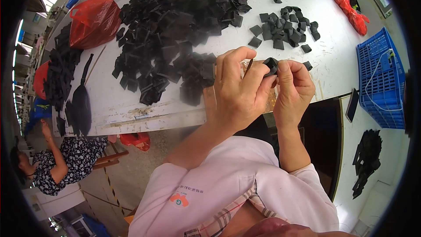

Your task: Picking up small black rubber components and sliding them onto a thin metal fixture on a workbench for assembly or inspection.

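Both hands meet above the table's front edge around a small black fabric loop, its open end facing up. My left hand pinches one side of it with thumb and forefinger. A thin dark stick-like tool shows among the left hand's fingers; its kind is too small to make out. On the loop's other side, my right hand grips the edge between thumb and fingers. Beyond the hands lies a loose group of similar black loops. A large heap of flat black pieces spreads to the left.
The white table has a worn front edge. A red plastic bag and a black brush-like bundle lie left. At right are a blue crate, a phone and black strips. Another person sits far left.
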A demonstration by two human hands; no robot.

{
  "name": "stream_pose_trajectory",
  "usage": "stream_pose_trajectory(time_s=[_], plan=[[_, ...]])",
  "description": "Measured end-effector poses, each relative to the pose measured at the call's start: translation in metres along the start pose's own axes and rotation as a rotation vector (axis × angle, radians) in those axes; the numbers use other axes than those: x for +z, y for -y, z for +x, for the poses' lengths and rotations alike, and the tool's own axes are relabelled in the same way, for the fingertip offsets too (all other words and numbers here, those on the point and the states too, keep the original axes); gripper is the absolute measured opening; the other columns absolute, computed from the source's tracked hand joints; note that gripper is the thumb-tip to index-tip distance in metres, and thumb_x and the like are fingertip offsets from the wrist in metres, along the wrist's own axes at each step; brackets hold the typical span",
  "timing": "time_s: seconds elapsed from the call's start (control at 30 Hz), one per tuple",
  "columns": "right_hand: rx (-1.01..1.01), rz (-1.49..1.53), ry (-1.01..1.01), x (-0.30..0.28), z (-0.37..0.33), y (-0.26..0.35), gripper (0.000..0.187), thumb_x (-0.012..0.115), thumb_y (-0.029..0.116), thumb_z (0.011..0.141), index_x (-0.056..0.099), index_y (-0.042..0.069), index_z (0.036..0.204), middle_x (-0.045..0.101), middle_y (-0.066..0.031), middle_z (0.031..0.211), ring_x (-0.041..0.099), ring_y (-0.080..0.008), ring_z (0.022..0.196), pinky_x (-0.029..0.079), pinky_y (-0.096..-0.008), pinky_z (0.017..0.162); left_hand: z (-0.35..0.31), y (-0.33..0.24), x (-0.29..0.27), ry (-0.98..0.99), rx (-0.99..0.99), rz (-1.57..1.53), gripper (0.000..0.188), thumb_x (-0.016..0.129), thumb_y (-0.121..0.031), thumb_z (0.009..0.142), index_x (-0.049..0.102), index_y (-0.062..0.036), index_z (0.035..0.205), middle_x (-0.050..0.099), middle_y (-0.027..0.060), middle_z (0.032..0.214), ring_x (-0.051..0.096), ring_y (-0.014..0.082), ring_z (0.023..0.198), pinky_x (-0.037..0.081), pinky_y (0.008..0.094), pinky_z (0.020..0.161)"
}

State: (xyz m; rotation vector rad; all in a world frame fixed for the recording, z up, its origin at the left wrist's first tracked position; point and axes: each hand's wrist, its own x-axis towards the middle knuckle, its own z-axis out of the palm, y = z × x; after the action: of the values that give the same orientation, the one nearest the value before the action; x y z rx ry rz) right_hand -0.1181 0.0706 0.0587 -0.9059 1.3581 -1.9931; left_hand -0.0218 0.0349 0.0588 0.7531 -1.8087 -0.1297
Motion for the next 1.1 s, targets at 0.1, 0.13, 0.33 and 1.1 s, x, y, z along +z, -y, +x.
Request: stream_pose_trajectory(time_s=[0.1, 0.13, 0.33, 1.1], plan=[[-0.005, 0.006, 0.061, -0.006, -0.003, 0.000, 0.015, 0.059, 0.013, 0.082, 0.057, -0.002, 0.081, 0.054, -0.0014, 0.064, 0.048, -0.0051, 0.053, 0.038, -0.0163, 0.048, -0.001, 0.001, -0.004, 0.103, -0.243, -0.324, 0.015, 0.066, 0.002, 0.065, 0.060, -0.0008, 0.079, 0.049, 0.0138, 0.102, 0.048, 0.0203, 0.088, 0.042, 0.0287, 0.071], [-0.001, 0.030, 0.123, -0.010, -0.002, 0.000, 0.016, 0.058, 0.014, 0.083, 0.058, -0.002, 0.084, 0.054, -0.0014, 0.063, 0.048, -0.0051, 0.053, 0.038, -0.0163, 0.048, -0.001, 0.006, -0.005, 0.105, -0.244, -0.325, 0.015, 0.066, 0.002, 0.065, 0.060, -0.0008, 0.079, 0.049, 0.0138, 0.102, 0.048, 0.0203, 0.088, 0.042, 0.0287, 0.071], [0.321, 0.171, 0.576, -0.031, 0.020, 0.015, 0.022, 0.051, 0.017, 0.086, 0.057, -0.002, 0.096, 0.053, -0.0012, 0.064, 0.045, -0.0049, 0.049, 0.035, -0.0158, 0.044, -0.006, 0.029, -0.011, 0.332, -0.510, -1.126, 0.009, 0.060, -0.002, 0.075, 0.062, -0.0018, 0.084, 0.044, 0.0121, 0.111, 0.047, 0.0180, 0.098, 0.039, 0.0277, 0.080], [0.492, 0.010, 0.771, -0.069, 0.029, -0.005, 0.025, 0.060, 0.024, 0.080, 0.051, 0.002, 0.075, 0.049, -0.0013, 0.060, 0.048, -0.0061, 0.050, 0.036, -0.0174, 0.046, -0.018, 0.052, -0.027, 0.379, -0.478, -0.808, 0.011, 0.061, -0.001, 0.072, 0.064, -0.0073, 0.081, 0.045, 0.0139, 0.117, 0.049, 0.0198, 0.103, 0.040, 0.0293, 0.081]])
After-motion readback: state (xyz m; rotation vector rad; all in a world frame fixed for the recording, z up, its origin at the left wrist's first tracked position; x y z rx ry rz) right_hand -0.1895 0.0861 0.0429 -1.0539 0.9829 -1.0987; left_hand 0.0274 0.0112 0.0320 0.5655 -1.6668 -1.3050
